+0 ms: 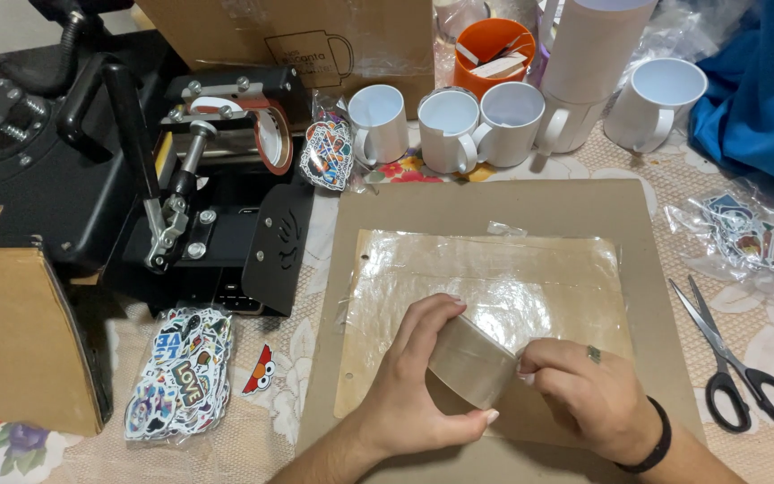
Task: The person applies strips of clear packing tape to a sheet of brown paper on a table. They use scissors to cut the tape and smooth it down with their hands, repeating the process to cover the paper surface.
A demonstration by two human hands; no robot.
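The left hand is gripping a roll of clear tape over a brown cardboard sheet on the worktop, while the right hand is pinching the roll's edge. Scissors are lying just right of the sheet, and 5 white mugs are standing behind it.

1 view only: a head-worn camera looks steeply down and forward over the tabletop from close range. The left hand and right hand, both gripping a tape roll, sit low and centre in the frame. The far edge, beyond the grip, reaches a row of white mugs. No 2nd view shares the scene.
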